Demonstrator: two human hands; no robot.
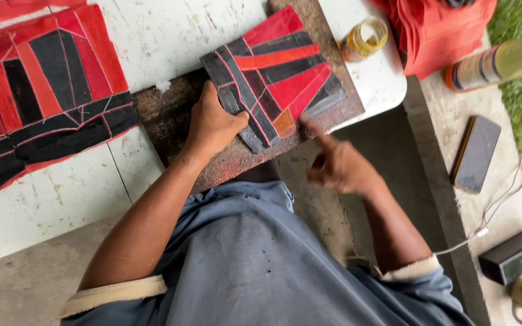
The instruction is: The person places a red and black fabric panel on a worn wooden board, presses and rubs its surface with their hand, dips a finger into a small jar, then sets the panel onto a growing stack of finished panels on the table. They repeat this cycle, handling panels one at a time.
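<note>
The left hand (212,124) presses flat, fingers spread, on the near-left corner of a red-and-black patchwork (276,72). The right hand (339,166) hovers just beside its near edge, forefinger out, gripping nothing. The patchwork lies on a dark board (170,115) on the white table (170,30). It looks light, stiffish and layered, best held by its edges.

The person wears a loose blue-grey garment, a little faded, with small dark specks on the cloth over the body. Both sleeves are rolled up above the elbow, and each roll shows a pale beige lining like a thick cuff. The forearms, the left hand (214,124) and the right hand (341,166) are bare, without rings or watch.
</note>
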